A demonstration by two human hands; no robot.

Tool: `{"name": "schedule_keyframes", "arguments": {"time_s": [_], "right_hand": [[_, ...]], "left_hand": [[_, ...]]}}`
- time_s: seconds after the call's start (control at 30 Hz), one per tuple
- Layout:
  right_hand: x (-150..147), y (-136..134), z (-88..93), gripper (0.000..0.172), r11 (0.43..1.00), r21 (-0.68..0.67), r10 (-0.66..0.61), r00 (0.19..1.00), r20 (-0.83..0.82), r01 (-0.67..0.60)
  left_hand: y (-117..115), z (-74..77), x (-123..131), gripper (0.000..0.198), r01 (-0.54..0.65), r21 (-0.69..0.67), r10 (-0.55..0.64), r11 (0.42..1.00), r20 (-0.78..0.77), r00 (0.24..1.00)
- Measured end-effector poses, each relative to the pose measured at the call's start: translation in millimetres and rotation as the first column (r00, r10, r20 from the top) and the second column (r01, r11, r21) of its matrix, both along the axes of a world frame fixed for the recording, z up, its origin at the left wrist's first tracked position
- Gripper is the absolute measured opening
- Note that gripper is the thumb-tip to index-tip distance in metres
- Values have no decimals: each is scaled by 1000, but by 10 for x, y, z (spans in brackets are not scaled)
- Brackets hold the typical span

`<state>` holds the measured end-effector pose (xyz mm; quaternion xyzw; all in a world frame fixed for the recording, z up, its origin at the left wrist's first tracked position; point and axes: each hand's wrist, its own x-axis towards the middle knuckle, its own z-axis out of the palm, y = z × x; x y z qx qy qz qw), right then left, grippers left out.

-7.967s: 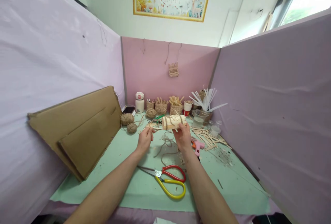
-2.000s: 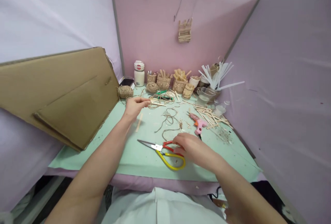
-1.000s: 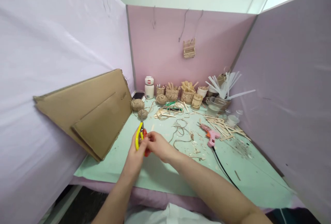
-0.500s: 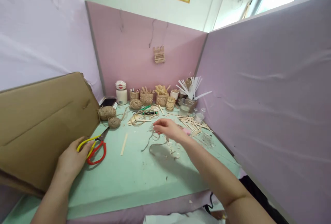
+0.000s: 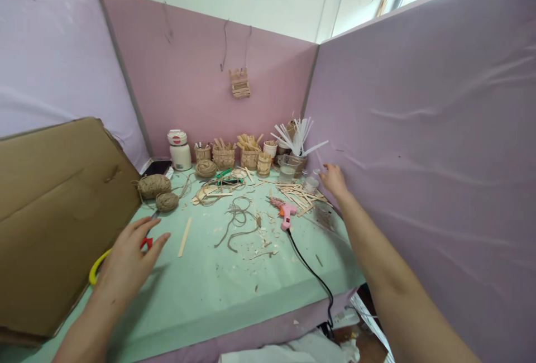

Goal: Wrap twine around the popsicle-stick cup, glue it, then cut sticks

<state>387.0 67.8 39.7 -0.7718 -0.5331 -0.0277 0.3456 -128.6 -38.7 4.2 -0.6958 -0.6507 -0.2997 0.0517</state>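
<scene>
My left hand (image 5: 129, 254) lies flat and open on the green mat, fingers spread over the red and yellow scissors (image 5: 99, 264) beside the cardboard sheet (image 5: 50, 206). My right hand (image 5: 333, 180) reaches to the far right, close to the purple partition, just above the pile of wooden sticks (image 5: 301, 192) and small clear cups (image 5: 310, 183). Its fingers are curled and I cannot make out anything in them. A pink glue gun (image 5: 283, 212) lies between the hands, its black cord running off the table's front edge.
Two twine balls (image 5: 154, 185) sit at the left. Loose twine (image 5: 237, 223) and wood scraps litter the mat's middle. Small woven baskets (image 5: 224, 156), a white jar (image 5: 179, 149) and a cup of white sticks (image 5: 293, 139) line the back wall.
My left hand has let the scissors down by the cardboard and now lies flat over them. My right hand has moved from the loose twine to the stick pile at the right wall.
</scene>
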Motion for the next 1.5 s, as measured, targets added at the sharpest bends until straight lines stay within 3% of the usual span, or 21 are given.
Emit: {"name": "schedule_keyframes", "arguments": {"time_s": [0.13,0.27,0.43,0.5,0.6,0.7,0.73,0.8,0.87,0.93,1.0,1.03,1.17,1.27,1.4,1.5], "right_hand": [[63,195,-73,48,998,-54,28,999,42,-26],[38,239,-119,37,996,-61,64,997,45,-61],[-32,38,50,34,994,84,75,997,14,-76],[-107,-91,154,35,983,153,109,994,-28,-104],[-325,-290,271,39,956,219,228,965,-130,-196],[-701,-463,296,43,914,245,380,896,-230,-325],[-861,-512,284,43,892,256,436,858,-270,-373],[-1208,-592,233,41,818,333,575,678,-458,-468],[-1552,-643,152,38,776,345,622,546,-562,-529],[-1843,-657,53,37,752,359,634,459,-622,-552],[-2048,-638,-55,37,740,370,638,411,-651,-562],[-2118,-622,-107,36,737,364,636,401,-659,-570],[-2257,-592,-260,33,726,325,655,466,-595,-606],[-2316,-624,-317,32,694,344,709,514,-483,-633],[-2365,-653,-385,39,652,382,740,439,-510,-655],[-2351,-633,-443,43,658,457,730,359,-582,-598]], "left_hand": [[-80,33,160,54,76,-148,-73,986,26,997],[-154,48,167,42,72,-315,-75,946,1,997],[-153,28,121,29,44,-77,-53,996,-111,992],[-145,41,171,28,49,-60,-56,997,-120,991],[-123,122,319,32,133,-60,-135,989,-22,991],[-77,290,523,33,205,6,-203,979,177,963],[-50,358,599,33,248,11,-241,969,270,932],[27,482,750,26,367,-22,-321,930,439,839],[133,555,878,33,429,4,-346,903,597,724],[250,550,953,29,440,70,-351,895,721,597],[347,475,963,47,525,74,-367,848,797,480],[381,422,949,57,572,66,-388,818,796,464],[420,219,865,85,695,-65,-449,716,719,530],[419,137,864,97,701,-146,-465,698,652,599],[447,92,913,85,673,-188,-474,715,577,665],[471,82,928,77,706,-171,-459,687,651,605]]}}
